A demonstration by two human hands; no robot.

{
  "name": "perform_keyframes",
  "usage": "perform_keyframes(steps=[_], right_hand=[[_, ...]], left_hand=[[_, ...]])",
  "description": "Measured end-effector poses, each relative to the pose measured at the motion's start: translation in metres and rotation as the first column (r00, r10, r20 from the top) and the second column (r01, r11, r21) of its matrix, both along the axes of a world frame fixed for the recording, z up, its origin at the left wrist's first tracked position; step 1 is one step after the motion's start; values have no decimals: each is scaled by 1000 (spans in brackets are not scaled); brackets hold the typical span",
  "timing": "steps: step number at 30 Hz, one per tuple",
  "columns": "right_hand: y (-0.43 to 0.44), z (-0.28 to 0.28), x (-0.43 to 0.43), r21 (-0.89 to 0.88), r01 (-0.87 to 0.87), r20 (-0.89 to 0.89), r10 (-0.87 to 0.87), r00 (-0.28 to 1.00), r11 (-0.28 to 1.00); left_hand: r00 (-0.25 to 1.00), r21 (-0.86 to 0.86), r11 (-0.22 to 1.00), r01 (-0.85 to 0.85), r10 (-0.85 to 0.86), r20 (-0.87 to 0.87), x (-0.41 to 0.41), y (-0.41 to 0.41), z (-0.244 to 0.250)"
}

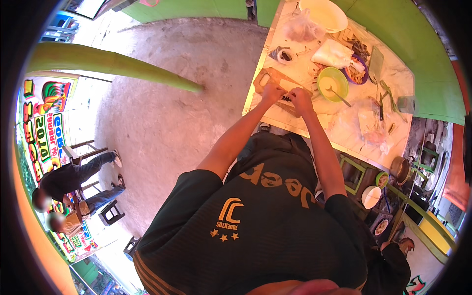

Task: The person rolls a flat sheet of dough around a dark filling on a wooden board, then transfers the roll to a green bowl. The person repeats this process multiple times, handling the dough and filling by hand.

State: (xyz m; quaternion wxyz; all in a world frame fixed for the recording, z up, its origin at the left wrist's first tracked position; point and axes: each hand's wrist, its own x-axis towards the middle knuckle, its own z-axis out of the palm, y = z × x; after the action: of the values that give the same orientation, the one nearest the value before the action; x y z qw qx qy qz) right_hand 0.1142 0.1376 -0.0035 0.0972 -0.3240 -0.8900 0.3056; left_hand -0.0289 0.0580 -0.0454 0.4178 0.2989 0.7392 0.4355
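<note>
A pale, thin wrapper sheet (290,86) lies on a wooden cutting board (268,76) that has a handle hole. Small dark pieces of filling (285,98) rest on the sheet, between my hands. My left hand (273,93) pinches the sheet with its fingertips on the left. Opposite it, my right hand (300,99) has its fingertips closed on the sheet too. My fingers partly cover the filling and the edge of the sheet. Right of the board stands a green bowl (326,77) of pale liquid, a spoon (341,97) leaning in it.
A purple bowl (363,79) of cut food and a white plastic bag (332,53) stand behind the green bowl. A knife (381,107) lies at the right. The large basin (324,14) is at the far end. Two people (62,184) sit off to the left; another person (391,265) is behind at right.
</note>
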Motion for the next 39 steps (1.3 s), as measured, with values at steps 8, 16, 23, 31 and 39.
perform_keyframes(steps=[8,16,23,31,39], right_hand=[[5,-9,9,-5,1,-69,-1,998,1000],[7,-14,16,-88,90,-120,-100,988,992],[12,-14,20,12,34,-141,-32,989,999],[12,-24,24,34,34,-153,-29,988,999],[7,-15,21,17,23,-90,-22,996,1000]], left_hand=[[1000,2,1000,-3,3,-14,1,-1,11],[999,42,999,-6,8,-44,4,-1,12],[999,8,1000,-5,5,-32,8,1,19],[965,46,996,82,-68,-252,12,5,10],[927,0,994,108,-101,-360,9,12,-5]])
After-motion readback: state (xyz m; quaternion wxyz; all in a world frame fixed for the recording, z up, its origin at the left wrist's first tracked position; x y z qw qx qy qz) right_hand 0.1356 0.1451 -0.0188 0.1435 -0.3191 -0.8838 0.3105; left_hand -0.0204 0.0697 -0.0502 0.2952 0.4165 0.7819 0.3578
